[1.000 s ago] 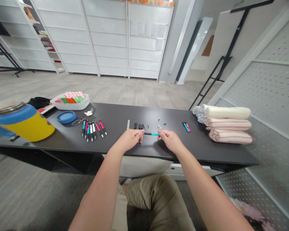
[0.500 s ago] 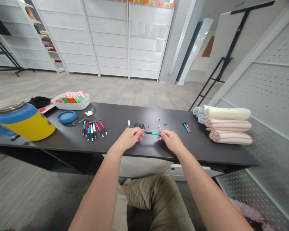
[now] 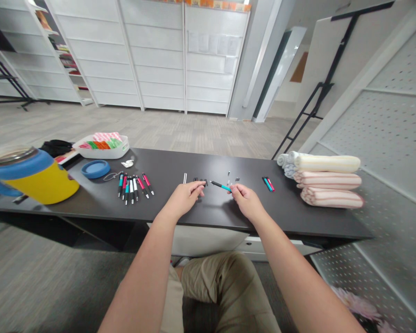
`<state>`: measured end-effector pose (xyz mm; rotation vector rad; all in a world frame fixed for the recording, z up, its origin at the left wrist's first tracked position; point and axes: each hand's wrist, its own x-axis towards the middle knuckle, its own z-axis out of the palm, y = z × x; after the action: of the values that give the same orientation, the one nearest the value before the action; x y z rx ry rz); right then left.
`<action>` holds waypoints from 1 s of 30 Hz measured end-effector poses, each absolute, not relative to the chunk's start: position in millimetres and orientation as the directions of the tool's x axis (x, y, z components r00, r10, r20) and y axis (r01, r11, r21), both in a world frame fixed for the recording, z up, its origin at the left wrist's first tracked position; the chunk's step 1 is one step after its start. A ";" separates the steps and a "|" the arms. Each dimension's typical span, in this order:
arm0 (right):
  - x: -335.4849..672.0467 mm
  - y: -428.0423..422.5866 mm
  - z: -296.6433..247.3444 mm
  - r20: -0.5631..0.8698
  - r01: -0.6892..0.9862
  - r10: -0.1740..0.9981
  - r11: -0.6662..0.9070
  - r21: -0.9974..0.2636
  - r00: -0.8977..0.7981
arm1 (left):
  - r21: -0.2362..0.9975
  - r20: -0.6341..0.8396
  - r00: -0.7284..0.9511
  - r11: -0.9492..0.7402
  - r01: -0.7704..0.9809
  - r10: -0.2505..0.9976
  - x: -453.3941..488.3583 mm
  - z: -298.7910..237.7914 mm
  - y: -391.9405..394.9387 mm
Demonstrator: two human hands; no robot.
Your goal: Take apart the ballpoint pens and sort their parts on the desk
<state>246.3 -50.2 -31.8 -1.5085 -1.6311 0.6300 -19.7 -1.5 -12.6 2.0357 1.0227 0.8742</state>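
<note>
My right hand (image 3: pixel 243 196) pinches a turquoise pen barrel (image 3: pixel 223 186) with a black grip, its dark end pointing left and slightly up. My left hand (image 3: pixel 187 198) is just left of that end, apart from it, with the index finger stretched out and the thumb lower. Small black pen parts (image 3: pixel 200 180) lie on the table right beyond the left fingertips, partly covered by them; whether a fingertip touches one is unclear. Two thin white-silver tubes (image 3: pixel 185 178) lie beyond the left hand. Several tiny parts (image 3: pixel 237 179) are scattered beyond the right hand.
On the dark table (image 3: pixel 166 166), several pens (image 3: pixel 133 187) lie at left, near a blue lid (image 3: pixel 95 169), a white basket (image 3: pixel 119 151) and a large yellow-blue mug (image 3: pixel 38 178). Turquoise and red barrels (image 3: pixel 268 184) lie at right, before rolled towels (image 3: pixel 329 180).
My left hand has let go of the pen's dark end and its fingers have opened toward the black parts. The pen, still in my right hand, has tilted with that end upward.
</note>
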 end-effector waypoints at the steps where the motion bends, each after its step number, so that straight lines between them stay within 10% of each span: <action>1: 245.5 -50.8 -30.4 0.240 0.594 0.969 0.163 -0.788 0.052 | 0.801 0.263 0.459 -0.457 0.386 0.849 -19.1 -12.6 -1.8; 30: 226.4 -61.5 -30.7 0.624 0.779 0.724 0.559 -0.283 -0.294 | 0.464 0.391 0.554 -0.677 0.572 0.735 5.9 -11.2 -14.9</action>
<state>226.4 -61.5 -30.7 -1.2027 -2.0648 -0.0963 5.9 -14.9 -11.2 2.5086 1.0836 0.8258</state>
